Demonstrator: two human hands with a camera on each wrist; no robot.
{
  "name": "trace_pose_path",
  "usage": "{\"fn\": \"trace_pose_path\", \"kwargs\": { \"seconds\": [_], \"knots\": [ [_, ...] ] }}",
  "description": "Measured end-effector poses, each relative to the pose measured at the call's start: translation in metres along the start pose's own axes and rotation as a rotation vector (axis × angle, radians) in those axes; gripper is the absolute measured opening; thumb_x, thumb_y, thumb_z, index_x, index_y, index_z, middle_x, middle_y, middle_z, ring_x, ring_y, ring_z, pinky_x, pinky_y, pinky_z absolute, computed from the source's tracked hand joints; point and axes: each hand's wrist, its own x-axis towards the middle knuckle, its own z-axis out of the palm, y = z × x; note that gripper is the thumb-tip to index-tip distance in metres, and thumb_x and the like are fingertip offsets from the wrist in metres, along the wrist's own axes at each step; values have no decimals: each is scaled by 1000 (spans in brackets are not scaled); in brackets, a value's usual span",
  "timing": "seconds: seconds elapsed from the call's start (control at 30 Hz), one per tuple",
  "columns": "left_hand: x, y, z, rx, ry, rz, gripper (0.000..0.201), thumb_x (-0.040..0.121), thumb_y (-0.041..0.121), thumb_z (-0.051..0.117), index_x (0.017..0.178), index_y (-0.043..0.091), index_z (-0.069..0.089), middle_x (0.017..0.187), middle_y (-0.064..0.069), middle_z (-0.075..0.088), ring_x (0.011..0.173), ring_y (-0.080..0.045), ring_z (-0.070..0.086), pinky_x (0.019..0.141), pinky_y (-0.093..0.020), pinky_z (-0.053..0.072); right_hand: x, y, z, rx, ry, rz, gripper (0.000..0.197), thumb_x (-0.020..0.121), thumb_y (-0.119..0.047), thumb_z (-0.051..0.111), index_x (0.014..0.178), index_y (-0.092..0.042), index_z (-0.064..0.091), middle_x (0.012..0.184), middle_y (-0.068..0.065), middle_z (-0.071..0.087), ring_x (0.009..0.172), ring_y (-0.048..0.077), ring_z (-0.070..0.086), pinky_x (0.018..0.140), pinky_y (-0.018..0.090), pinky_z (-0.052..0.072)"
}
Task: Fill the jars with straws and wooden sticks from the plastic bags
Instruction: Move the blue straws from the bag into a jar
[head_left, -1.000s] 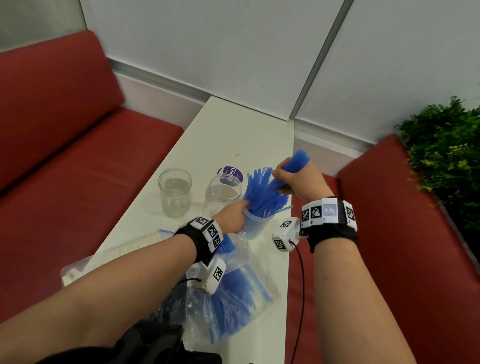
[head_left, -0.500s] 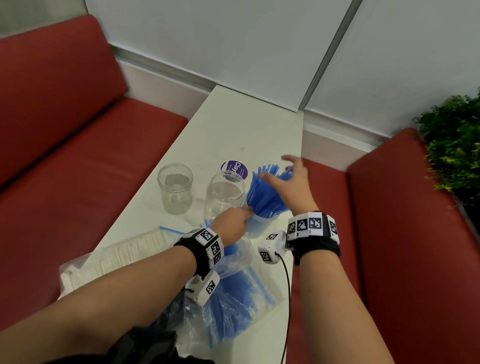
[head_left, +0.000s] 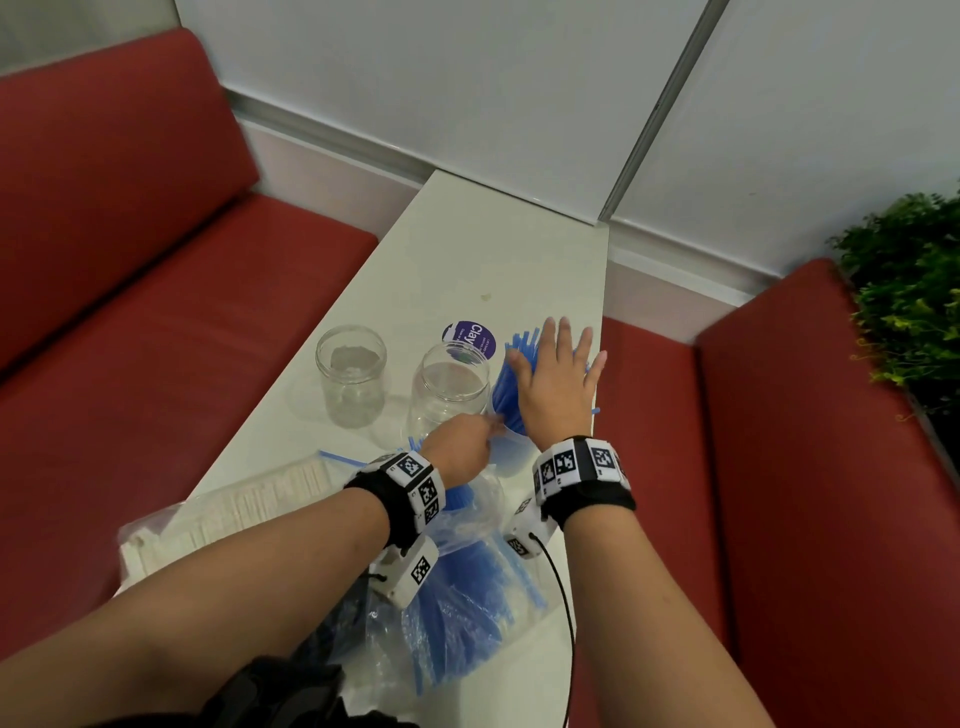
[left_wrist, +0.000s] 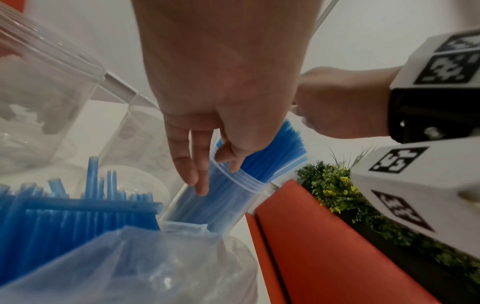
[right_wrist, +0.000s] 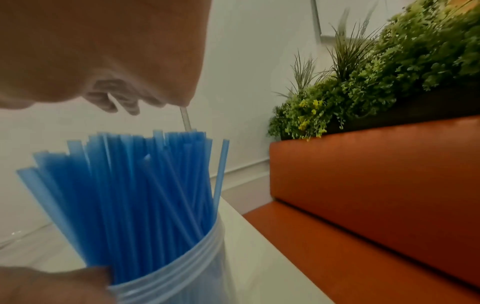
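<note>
A clear jar packed with blue straws stands near the table's right edge. My left hand grips its side just below the rim, with fingers on one side and the thumb on the other. My right hand is flat with fingers spread, palm down over the straw tops; whether it touches them I cannot tell. Two empty jars stand to the left. A plastic bag of blue straws lies under my left wrist. A bag of wooden sticks lies at the near left.
A purple lid lies behind the middle jar. One loose blue straw lies by the stick bag. The white table is narrow, with red benches on both sides and a green plant at the right.
My right hand has let go of the straw bundle it gripped, opened, and come down flat over the straw tops. The straws have settled lower in the jar. My left hand stays on the jar.
</note>
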Motion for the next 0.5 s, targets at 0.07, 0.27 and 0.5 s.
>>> {"fn": "trace_pose_path", "kwargs": {
  "seconds": [0.07,0.27,0.5],
  "knots": [
    [0,0,-4,-99,63,33,44,93,-1,39,127,12,64,126,-7,66,114,-22,61,99,-35,47,-3,0,1,-63,-79,9,77,103,-62,21,162,-13,9,170,9,5,156,31,-10,123,56,-8],
    [-11,-22,-32,-264,92,-47,39,78,-8,44,68,18,71,76,5,70,67,2,61,68,-15,46,-22,-6,2,201,185,-23,56,106,-45,40,155,-18,37,161,9,34,153,34,17,124,51,8],
    [-39,-55,-28,501,-478,-193,56,81,22,73,133,34,53,128,-5,39,119,-29,44,99,-43,47,-55,-44,15,626,100,-137,16,96,-13,47,91,-15,62,78,-2,63,72,18,59,66,34,49]
  ]
}}
